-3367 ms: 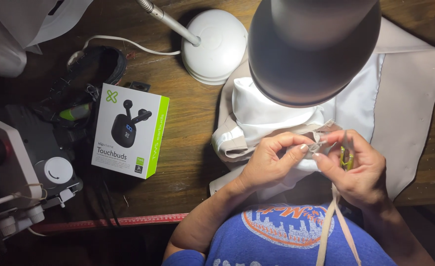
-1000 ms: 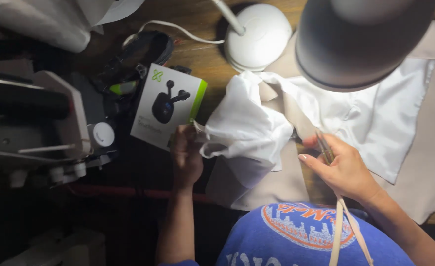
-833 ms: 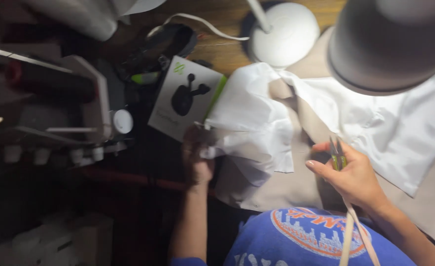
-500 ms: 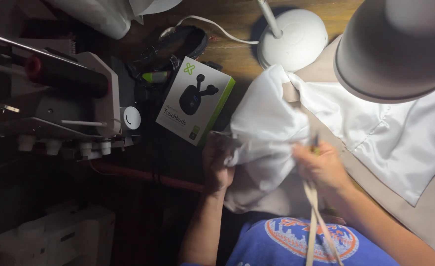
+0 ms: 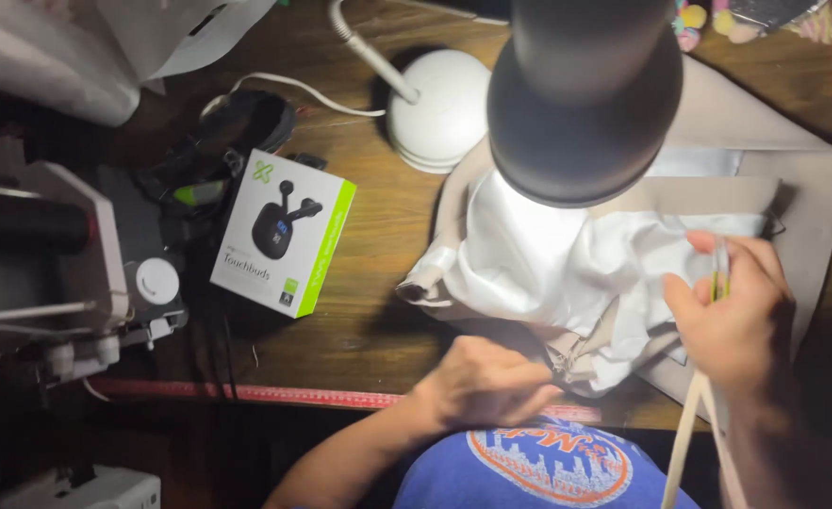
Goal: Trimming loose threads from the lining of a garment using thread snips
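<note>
White satin fabric (image 5: pixel 538 264) lies bunched on a beige cloth (image 5: pixel 802 188) under a lamp head (image 5: pixel 584 94). My left hand (image 5: pixel 485 382) pinches the beige and white fabric edge near the table's front edge. My right hand (image 5: pixel 736 316) grips the white fabric at its right side and also holds a thin yellow-green tool (image 5: pixel 718 283) upright between the fingers. A beige measuring tape (image 5: pixel 694 443) hangs down from near my right hand over my blue shirt.
A white lamp base (image 5: pixel 439 108) with a cable stands behind the fabric. A white and green earbuds box (image 5: pixel 282 233) lies to the left. A sewing machine (image 5: pixel 43 273) sits at the far left, black cables behind it. A red ruler (image 5: pixel 246 394) lines the table edge.
The view swung back to the right. My left hand moved from the fabric's left side to its lower edge; my right hand moved right along the fabric, which has spread flatter.
</note>
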